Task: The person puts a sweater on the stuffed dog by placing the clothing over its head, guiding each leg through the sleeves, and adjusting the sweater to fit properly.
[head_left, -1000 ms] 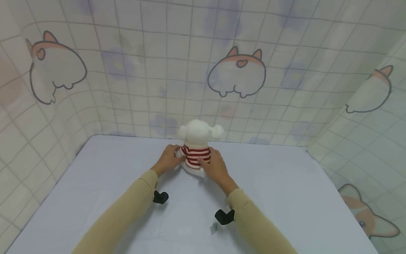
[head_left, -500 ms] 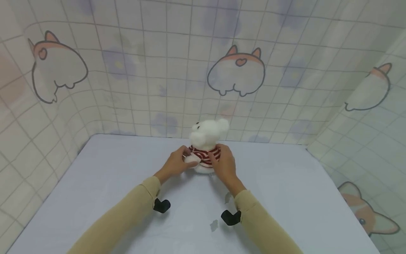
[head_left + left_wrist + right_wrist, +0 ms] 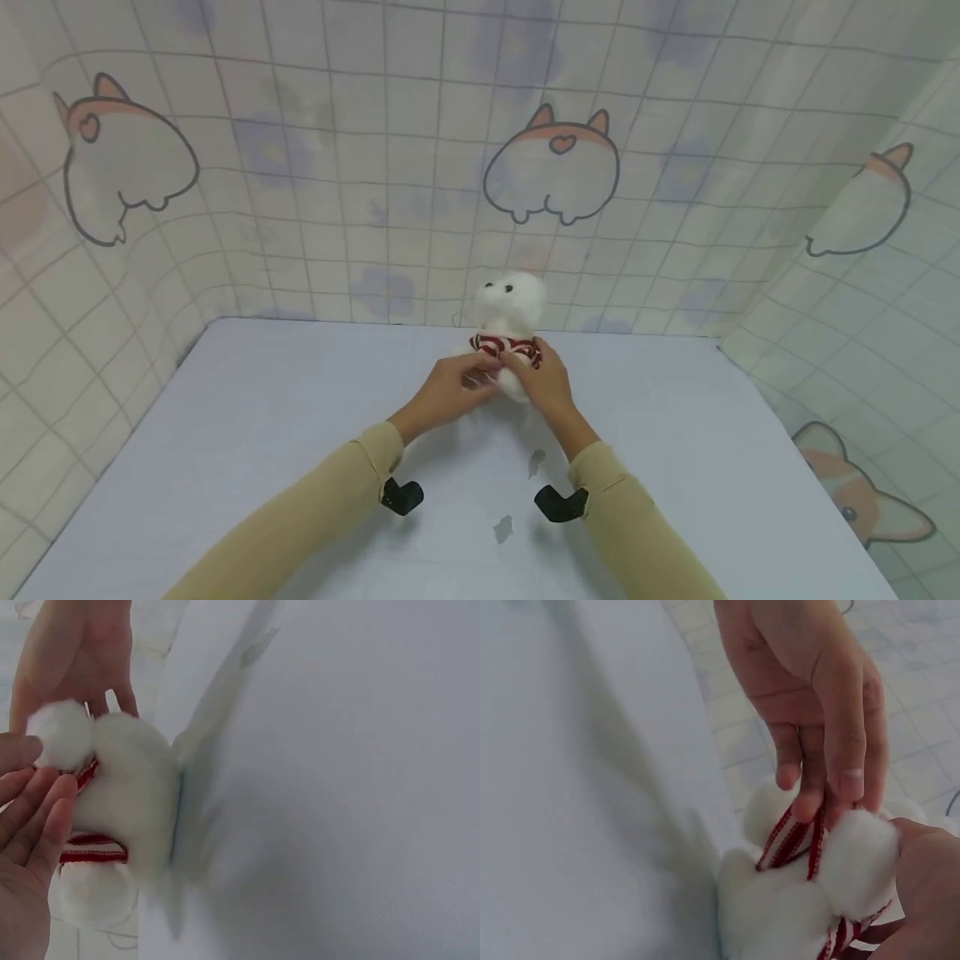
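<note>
A white plush toy (image 3: 521,304) in a red-and-white striped shirt (image 3: 489,342) sits near the back of the table, its dark eyes facing me. My right hand (image 3: 552,385) grips its right side, the thumb in front. In front of the belly is my left hand (image 3: 450,387), thumb and fingers apart, hiding part of the body. Seen from the right wrist, the left hand's fingertips (image 3: 808,806) reach the striped cloth, close to a round white paw (image 3: 859,859). In the left wrist view, the left fingers (image 3: 49,825) look extended beside the shirt.
A white table (image 3: 285,383) lies under both arms, with grey patches (image 3: 503,529) near its middle. Patterned cloth walls (image 3: 420,167) rise right behind the toy and along both sides. Black camera mounts (image 3: 561,503) hang below the sleeves.
The plush toy has turned from its back to its face and shifted slightly right. My left hand has left its side and come across to its front; my right hand stays on it.
</note>
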A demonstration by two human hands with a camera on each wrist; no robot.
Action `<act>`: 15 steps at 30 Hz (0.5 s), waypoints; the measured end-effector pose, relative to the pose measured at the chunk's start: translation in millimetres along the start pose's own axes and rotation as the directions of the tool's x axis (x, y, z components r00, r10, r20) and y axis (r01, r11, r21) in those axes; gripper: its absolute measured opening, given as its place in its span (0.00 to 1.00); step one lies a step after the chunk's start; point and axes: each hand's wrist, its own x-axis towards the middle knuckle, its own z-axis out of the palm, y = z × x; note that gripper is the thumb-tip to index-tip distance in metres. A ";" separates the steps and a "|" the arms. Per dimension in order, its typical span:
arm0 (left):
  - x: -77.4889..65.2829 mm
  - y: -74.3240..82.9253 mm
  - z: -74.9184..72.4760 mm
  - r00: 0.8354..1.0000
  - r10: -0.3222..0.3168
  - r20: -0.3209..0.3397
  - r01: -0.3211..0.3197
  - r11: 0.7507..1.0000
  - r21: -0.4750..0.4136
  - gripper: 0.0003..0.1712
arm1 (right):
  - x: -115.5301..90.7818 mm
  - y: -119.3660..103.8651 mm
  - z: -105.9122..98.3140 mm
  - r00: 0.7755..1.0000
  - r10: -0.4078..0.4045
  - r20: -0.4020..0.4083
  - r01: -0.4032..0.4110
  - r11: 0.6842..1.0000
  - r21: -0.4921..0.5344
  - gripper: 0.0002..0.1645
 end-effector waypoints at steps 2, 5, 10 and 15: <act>0.5 -0.7 -2.8 0.998 -0.007 -0.066 0.008 1.000 0.010 0.09 | 2.3 1.7 -4.0 0.999 0.033 0.024 -0.033 0.999 0.019 0.41; 1.6 -5.2 -8.0 0.982 -0.029 -0.185 0.035 0.999 0.030 0.04 | 3.7 2.9 -10.5 0.998 0.059 0.039 -0.061 0.997 0.046 0.37; 4.7 -18.9 -11.8 0.963 -0.096 -0.251 0.113 0.992 0.054 0.12 | 4.9 5.7 -19.6 0.999 0.030 0.028 -0.030 1.000 0.004 0.35; 7.4 -26.8 -6.3 0.954 -0.282 -0.103 0.275 0.959 -0.076 0.21 | 2.8 8.5 -25.2 0.999 -0.046 -0.023 0.044 0.997 -0.071 0.31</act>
